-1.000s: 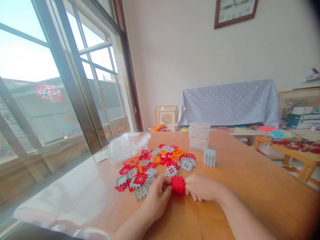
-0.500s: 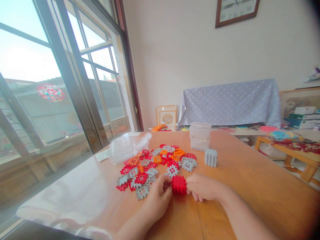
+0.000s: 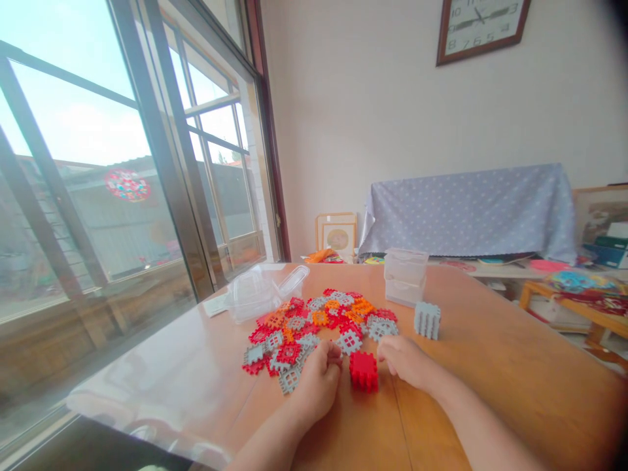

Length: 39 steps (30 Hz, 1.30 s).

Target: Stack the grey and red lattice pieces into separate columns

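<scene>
A red stack of interlocking toothed plastic tiles (image 3: 364, 371) stands on the table between my two hands. To its left is my left hand (image 3: 321, 379), fingers bent and thumb apart from them, with nothing visible in its grasp. My right hand (image 3: 400, 358) hovers just right of the stack, fingers loosely curled and holding nothing I can see. Neither hand touches the stack. A loose heap of red, grey and orange tiles (image 3: 320, 318) spreads beyond my hands, the nearest grey ones beside my left fingers. Further right stands a grey tile stack (image 3: 427, 320).
On the wooden table (image 3: 471, 366) a clear plastic box (image 3: 405, 277) stands behind the grey stack. An open clear container (image 3: 251, 296) lies behind the heap at left. A window (image 3: 161, 163) borders the left side; a wooden stool (image 3: 564, 304) stands at right.
Both hands have let go of the red stack and drawn slightly apart from it. The stack stays on the table. The whole view has shifted, so everything appears further right.
</scene>
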Each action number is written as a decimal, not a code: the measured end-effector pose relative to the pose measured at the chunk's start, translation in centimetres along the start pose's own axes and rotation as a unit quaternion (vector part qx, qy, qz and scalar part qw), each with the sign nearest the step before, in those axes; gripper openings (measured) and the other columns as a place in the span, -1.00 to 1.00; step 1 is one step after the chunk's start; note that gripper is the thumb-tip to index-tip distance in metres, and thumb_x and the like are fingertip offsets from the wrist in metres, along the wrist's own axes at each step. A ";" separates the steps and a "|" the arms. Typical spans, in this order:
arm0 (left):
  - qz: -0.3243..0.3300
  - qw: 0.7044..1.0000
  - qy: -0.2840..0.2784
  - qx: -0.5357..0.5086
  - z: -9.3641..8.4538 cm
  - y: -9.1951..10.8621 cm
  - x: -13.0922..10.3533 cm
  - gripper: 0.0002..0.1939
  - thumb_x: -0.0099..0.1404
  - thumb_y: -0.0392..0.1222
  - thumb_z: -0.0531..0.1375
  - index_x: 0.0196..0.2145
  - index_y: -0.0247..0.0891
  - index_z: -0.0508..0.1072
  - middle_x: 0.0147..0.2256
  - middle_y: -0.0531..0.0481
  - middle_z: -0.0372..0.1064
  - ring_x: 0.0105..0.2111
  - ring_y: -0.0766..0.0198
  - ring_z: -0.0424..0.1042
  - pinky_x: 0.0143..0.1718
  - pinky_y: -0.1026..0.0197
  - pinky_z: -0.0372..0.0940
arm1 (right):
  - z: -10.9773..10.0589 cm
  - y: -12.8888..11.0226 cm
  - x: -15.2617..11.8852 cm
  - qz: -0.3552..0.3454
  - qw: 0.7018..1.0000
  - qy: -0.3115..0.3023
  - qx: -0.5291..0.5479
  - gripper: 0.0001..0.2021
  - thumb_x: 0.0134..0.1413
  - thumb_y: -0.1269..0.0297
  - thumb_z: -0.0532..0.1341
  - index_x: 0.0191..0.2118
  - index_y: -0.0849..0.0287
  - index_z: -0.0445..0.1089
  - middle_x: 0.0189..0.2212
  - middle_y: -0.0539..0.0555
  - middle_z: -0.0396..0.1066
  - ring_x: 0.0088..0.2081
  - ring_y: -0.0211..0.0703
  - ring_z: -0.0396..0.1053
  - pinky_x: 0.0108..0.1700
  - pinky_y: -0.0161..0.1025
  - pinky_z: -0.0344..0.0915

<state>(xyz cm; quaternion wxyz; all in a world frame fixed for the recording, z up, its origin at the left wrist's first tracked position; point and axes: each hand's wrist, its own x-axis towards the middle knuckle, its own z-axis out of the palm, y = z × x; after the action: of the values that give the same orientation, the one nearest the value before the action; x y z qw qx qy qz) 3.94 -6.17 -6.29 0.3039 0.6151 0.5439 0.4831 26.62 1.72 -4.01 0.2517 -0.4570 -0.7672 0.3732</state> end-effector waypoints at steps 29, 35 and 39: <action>0.094 0.939 -0.092 0.319 0.6 -0.2 13.4 -0.73 0.05 -0.14 0.31 -0.25 -0.20 0.46 -0.32 0.03 0.43 -0.35 0.24 0.34 -0.32 0.25 0.17 | 1.4 2.3 2.5 0.008 0.988 0.126 0.093 -0.75 0.18 0.18 0.04 -0.42 0.12 0.38 -0.71 -0.12 0.25 -0.61 -0.28 0.21 -0.53 -0.36 0.07; 0.057 0.950 -0.013 0.307 -1.1 -0.5 16.3 -0.76 0.28 -0.18 0.11 -0.14 -0.24 0.47 -0.32 0.02 0.48 -0.31 0.25 0.40 -0.28 0.26 0.24 | 1.5 2.6 2.8 0.008 0.989 0.131 0.064 -0.74 0.20 0.20 0.05 -0.42 0.13 0.39 -0.69 -0.11 0.28 -0.60 -0.29 0.24 -0.54 -0.36 0.05; 0.057 0.946 0.016 0.319 -2.5 -0.9 16.9 -0.68 0.32 -0.10 0.11 -0.05 -0.26 0.49 -0.09 -0.14 0.51 -0.03 0.07 0.42 0.01 0.10 0.26 | 1.5 2.8 3.0 0.008 0.990 0.129 0.052 -0.74 0.21 0.21 0.04 -0.41 0.13 0.40 -0.68 -0.11 0.29 -0.61 -0.30 0.24 -0.53 -0.36 0.04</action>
<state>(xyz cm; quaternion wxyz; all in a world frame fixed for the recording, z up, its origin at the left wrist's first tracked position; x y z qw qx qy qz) 0.33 9.97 -1.78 0.0548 0.7023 0.6382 0.3106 25.66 4.70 -7.01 0.3687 -0.4938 -0.7039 0.3531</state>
